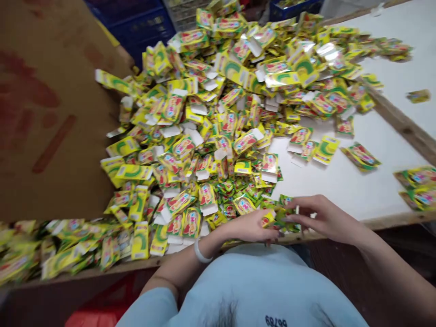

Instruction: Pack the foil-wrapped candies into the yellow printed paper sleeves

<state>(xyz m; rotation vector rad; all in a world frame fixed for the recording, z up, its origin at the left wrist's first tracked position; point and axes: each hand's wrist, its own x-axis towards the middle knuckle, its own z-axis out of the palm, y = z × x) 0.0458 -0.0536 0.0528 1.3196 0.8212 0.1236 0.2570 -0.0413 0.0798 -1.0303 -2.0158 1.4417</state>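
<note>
Close to my body at the table's front edge, my left hand (250,225) is closed around a small yellow box (268,219). My right hand (315,215) is right beside it, its thumb and fingers pinching small green packets (282,213) at the end of the box. Whether the packets are partly inside the box is too small to tell. Just beyond my left hand lie more green packets (230,188) and a yellow box with red and green print (244,204). Several boxes in the pile have white end flaps standing open.
A large heap of yellow boxes (231,72) covers the left and middle of the white table (306,181). A brown cardboard carton (68,136) stands at left. Blue crates (143,27) are behind it. Flat packets (361,156) lie at right, near a wooden strip (405,122).
</note>
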